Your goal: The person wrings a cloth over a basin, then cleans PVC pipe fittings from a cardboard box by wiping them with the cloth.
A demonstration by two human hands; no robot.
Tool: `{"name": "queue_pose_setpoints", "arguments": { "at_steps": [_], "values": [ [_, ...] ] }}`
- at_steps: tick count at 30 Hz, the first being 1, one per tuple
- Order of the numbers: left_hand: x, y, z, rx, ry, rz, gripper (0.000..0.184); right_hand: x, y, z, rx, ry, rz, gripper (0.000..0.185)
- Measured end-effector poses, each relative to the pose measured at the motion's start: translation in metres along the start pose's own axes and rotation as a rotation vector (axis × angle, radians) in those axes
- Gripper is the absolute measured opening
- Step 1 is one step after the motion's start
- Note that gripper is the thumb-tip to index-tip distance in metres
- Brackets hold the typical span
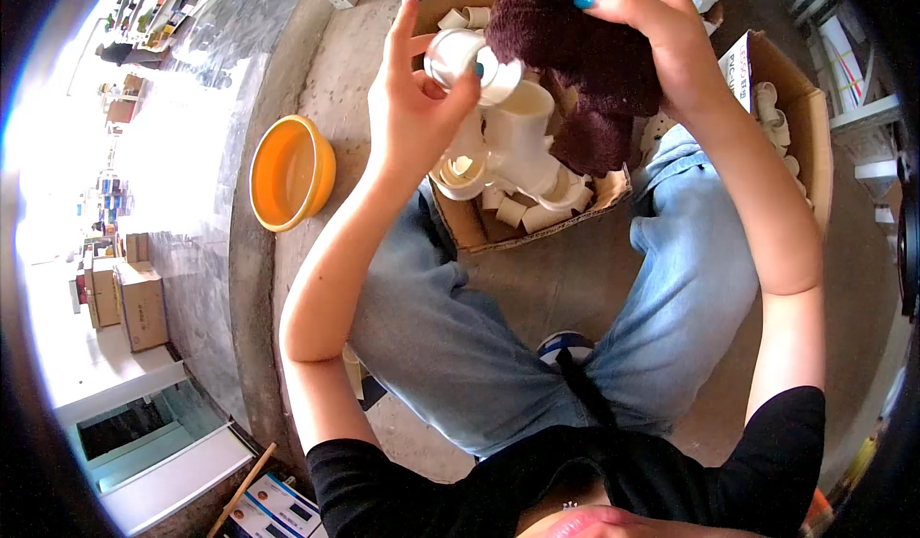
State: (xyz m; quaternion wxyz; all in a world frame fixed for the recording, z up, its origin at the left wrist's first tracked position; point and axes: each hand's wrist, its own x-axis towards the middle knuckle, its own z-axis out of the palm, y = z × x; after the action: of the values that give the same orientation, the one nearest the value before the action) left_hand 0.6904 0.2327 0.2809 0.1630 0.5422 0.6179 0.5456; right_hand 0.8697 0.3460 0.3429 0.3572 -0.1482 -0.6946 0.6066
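My left hand (412, 112) is closed around a small white plastic pipe fitting (450, 57), pinched between thumb and fingers. My right hand (671, 45) grips a dark brown cloth (565, 45), which hangs down in folds just right of the fitting. I cannot tell whether the cloth touches it. Below both hands stands an open cardboard box (498, 243) between my knees. Larger white pipe fittings (522, 150) lie in it among several short pieces, partly hidden by the cloth and my left hand.
To the left, an orange basin (292, 174) sits on the concrete floor. A second cardboard box (810, 107) with white fittings stands at my right. Metal shelving (867, 112) rises at the far right. Stacked cartons (142, 303) are farther left.
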Motion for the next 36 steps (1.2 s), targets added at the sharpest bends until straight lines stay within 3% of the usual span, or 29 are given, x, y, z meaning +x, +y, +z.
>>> {"name": "queue_pose_setpoints", "arguments": {
  "at_steps": [3,4,6,7,14,17,21,22,25,27,28,31,32,34,36],
  "values": [
    [0.003,-0.009,-0.002,-0.049,0.023,0.041,0.070,-0.005,0.011,-0.006,-0.227,0.012,-0.164,0.026],
    [0.002,-0.008,-0.001,-0.035,0.026,0.047,0.068,-0.006,0.002,-0.007,-0.234,-0.115,-0.017,0.029],
    [0.001,-0.005,0.003,-0.043,0.032,0.023,0.061,-0.008,0.027,-0.001,-0.505,-0.171,-0.299,0.023],
    [0.000,-0.005,0.004,-0.003,0.025,0.033,0.062,-0.008,0.036,0.002,-0.685,-0.116,-0.449,0.029],
    [-0.007,0.012,0.012,0.209,0.054,0.146,0.069,-0.011,0.051,0.025,-0.582,0.071,-0.415,0.052],
    [-0.010,0.021,0.013,0.329,0.050,0.313,0.070,-0.009,0.059,0.027,-0.623,0.128,-0.417,0.055],
    [-0.013,0.018,0.014,0.408,0.038,0.356,0.072,-0.010,0.064,0.025,-0.697,-0.013,-0.176,0.040],
    [-0.012,0.012,0.013,0.342,0.004,0.383,0.075,-0.009,0.064,0.023,-0.711,-0.004,-0.282,0.039],
    [-0.013,0.008,0.012,-0.178,-0.081,0.038,0.076,-0.004,0.063,0.016,-0.791,0.003,-0.632,0.039],
    [-0.009,0.017,0.003,-0.248,-0.211,-0.117,0.072,-0.002,0.061,0.016,-0.906,-0.025,-0.902,0.041],
    [-0.010,0.012,0.001,-0.166,-0.238,-0.094,0.068,-0.004,0.059,0.016,-0.963,-0.053,-0.942,0.048],
    [-0.015,0.018,0.004,-0.166,-0.191,-0.080,0.056,-0.002,0.055,0.017,-0.927,-0.038,-0.902,0.054],
    [-0.016,0.019,0.005,-0.174,-0.150,-0.049,0.055,-0.006,0.052,0.021,-0.783,0.041,-0.677,0.055],
    [-0.016,0.024,0.004,-0.172,-0.068,-0.028,0.054,-0.006,0.051,0.016,-0.819,0.097,-0.374,0.056],
    [-0.014,0.016,0.003,-0.017,-0.023,0.160,0.056,-0.008,0.039,0.019,-0.784,0.084,-0.123,0.054]
  ]
}}
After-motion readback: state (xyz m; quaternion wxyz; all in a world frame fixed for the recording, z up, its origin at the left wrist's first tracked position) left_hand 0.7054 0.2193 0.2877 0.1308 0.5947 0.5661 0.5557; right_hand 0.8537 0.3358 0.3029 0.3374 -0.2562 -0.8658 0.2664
